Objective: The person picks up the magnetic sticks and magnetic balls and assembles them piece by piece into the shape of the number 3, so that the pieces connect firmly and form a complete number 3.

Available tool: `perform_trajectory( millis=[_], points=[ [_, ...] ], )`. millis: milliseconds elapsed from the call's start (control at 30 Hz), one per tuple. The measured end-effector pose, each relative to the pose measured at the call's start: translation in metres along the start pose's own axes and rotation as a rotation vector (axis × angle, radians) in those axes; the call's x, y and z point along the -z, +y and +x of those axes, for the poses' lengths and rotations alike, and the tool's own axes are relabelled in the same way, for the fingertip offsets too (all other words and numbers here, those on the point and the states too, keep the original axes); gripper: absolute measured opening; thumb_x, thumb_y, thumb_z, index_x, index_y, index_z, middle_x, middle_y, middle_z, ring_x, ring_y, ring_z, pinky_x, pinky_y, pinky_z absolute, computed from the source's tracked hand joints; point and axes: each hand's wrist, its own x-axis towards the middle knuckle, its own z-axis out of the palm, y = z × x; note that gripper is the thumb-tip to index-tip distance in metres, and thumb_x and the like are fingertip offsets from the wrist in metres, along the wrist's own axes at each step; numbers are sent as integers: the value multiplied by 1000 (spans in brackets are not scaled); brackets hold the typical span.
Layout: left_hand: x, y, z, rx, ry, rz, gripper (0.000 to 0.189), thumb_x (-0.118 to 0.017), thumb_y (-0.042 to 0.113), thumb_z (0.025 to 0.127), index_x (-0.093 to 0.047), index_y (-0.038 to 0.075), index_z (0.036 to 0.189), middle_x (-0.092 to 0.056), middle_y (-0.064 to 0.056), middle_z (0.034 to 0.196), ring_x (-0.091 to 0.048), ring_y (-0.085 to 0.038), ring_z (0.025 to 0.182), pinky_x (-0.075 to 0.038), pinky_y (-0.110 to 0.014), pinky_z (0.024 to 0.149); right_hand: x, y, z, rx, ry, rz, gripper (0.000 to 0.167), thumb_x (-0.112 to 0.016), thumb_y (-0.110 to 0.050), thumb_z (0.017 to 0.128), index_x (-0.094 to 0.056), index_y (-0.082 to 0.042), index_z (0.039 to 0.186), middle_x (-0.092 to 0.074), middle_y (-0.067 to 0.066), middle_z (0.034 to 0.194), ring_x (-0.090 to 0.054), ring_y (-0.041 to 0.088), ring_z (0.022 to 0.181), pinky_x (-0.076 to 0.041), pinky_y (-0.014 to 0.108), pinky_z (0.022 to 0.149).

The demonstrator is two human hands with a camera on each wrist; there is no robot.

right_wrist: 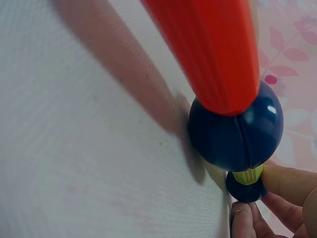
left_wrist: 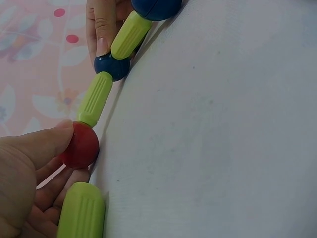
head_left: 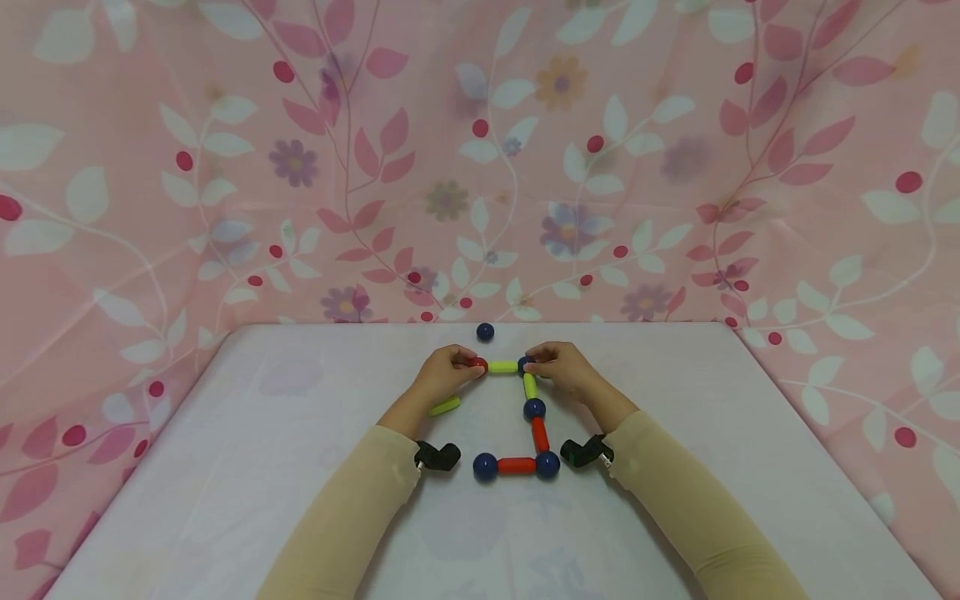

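Observation:
My left hand (head_left: 441, 377) pinches a red ball (left_wrist: 83, 147) between thumb and fingers. From that ball a yellow-green ribbed rod (head_left: 502, 367) runs to a dark blue ball (left_wrist: 114, 69), which my right hand (head_left: 568, 371) pinches at the far right corner. A second yellow-green rod (head_left: 530, 387) leads toward me to another blue ball (head_left: 534, 409). Beyond it a red rod (head_left: 540, 434), a blue corner ball (head_left: 547, 465), a second red rod (head_left: 517, 466) and an end blue ball (head_left: 486, 467) continue the chain, which is open along its left side.
Beside my left wrist lies a loose yellow-green rod (head_left: 445, 406). A separate blue ball (head_left: 485, 332) sits near the back edge of the white-covered table (head_left: 300, 500). Pink floral cloth (head_left: 480, 167) hangs behind and along both sides.

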Motion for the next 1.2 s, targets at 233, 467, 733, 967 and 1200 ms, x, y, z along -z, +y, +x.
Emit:
perform_trajectory(
  millis=[233,467,733,967,1200],
  points=[
    [1,1,0,6,-7,11,34,-78,29,89,-69,9,114,-67,-4,105,-61,-20,94,-51,-33,88,0,0,0,1,-2,2,33,-74,-21,93,-69,-9,123,-64,12,117,-56,26,104,-49,35,89],
    [1,-1,-1,-10,-10,17,32,-77,27,90,-68,9,115,-68,-5,107,-62,-20,97,-52,-34,90,0,1,-1,8,-2,9,33,-74,-21,92,-69,-9,123,-64,12,118,-56,27,105,-49,36,89],
    [0,0,-2,-14,-2,26,31,-76,26,91,-69,9,115,-68,-4,108,-62,-20,97,-52,-34,90,0,2,-1,16,-3,9,34,-74,-21,93,-69,-10,125,-63,13,123,-56,29,110,-48,40,93],
    [2,-1,-5,-14,-1,18,31,-75,25,91,-68,9,116,-68,-5,110,-62,-20,99,-51,-35,92,0,5,0,15,-4,14,37,-75,-23,91,-69,-11,126,-62,14,126,-54,30,116,-47,43,97],
    [5,-1,-10,-19,4,10,29,-74,25,92,-68,10,116,-69,-5,111,-62,-21,100,-51,-36,93,0,6,-1,15,-8,21,38,-74,-24,93,-68,-11,127,-65,11,122,-56,28,113,-47,41,94]
  ],
)
